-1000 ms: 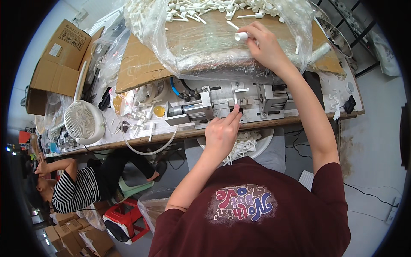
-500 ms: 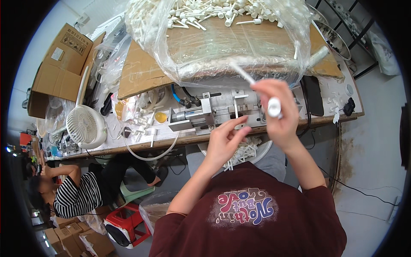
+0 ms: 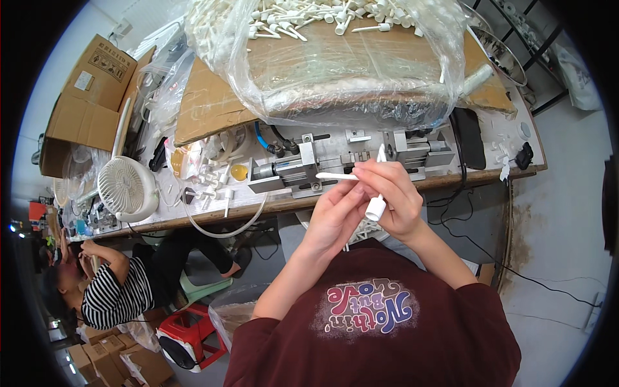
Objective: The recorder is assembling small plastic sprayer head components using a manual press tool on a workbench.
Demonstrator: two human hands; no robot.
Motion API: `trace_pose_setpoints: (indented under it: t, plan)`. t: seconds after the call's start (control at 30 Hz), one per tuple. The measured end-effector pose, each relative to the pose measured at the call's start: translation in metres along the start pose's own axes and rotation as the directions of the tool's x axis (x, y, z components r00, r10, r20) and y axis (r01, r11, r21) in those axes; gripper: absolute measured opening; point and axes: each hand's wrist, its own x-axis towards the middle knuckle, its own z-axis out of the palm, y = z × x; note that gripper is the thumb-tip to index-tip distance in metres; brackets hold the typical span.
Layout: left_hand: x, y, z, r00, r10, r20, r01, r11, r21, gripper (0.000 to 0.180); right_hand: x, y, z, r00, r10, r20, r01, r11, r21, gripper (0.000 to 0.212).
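Observation:
My two hands meet in front of the metal clamping fixture (image 3: 361, 157) at the bench edge. Closed fingers of my right hand (image 3: 394, 197) grip white capped plastic stems. One stem (image 3: 336, 176) sticks out leftward from the fingertips; a second tip (image 3: 382, 153) points up above them, and a hollow white cap (image 3: 376, 208) hangs below. My left hand (image 3: 336, 216) is closed against the right fingertips, just under the sideways stem; what it pinches is hidden. Below the hands, more white stems (image 3: 362, 233) lie in a bowl on my lap, mostly covered.
Many white capped stems (image 3: 309, 18) lie in clear plastic over cardboard (image 3: 200, 116) behind the fixture. A white fan (image 3: 127, 191), loose white fittings (image 3: 206, 184) and a hose (image 3: 238, 237) are left. A black pouch (image 3: 469, 138) lies right. A striped-shirted co-worker (image 3: 119, 293) sits left.
My right hand has come down and left with the stems to meet my left hand. The left fingers have gone from spread to closed. The view has shifted slightly.

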Motion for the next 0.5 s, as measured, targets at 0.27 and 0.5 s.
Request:
trace_pose_setpoints:
  t: [0.27, 0.5]
  plan:
    - [-0.005, -0.003, -0.001, 0.961, 0.238, -0.144, -0.148, 0.875, 0.462, 0.031, -0.011, 0.003, -0.012, 0.967, 0.233, -0.106, -0.235, 0.972, -0.007, 0.021]
    - [-0.001, -0.01, -0.024, 0.792, 0.508, 0.339, -0.269, -0.209, 0.94, 0.033, -0.022, 0.002, -0.027, 0.608, 0.794, -0.007, -0.614, 0.476, 0.63, 0.029]
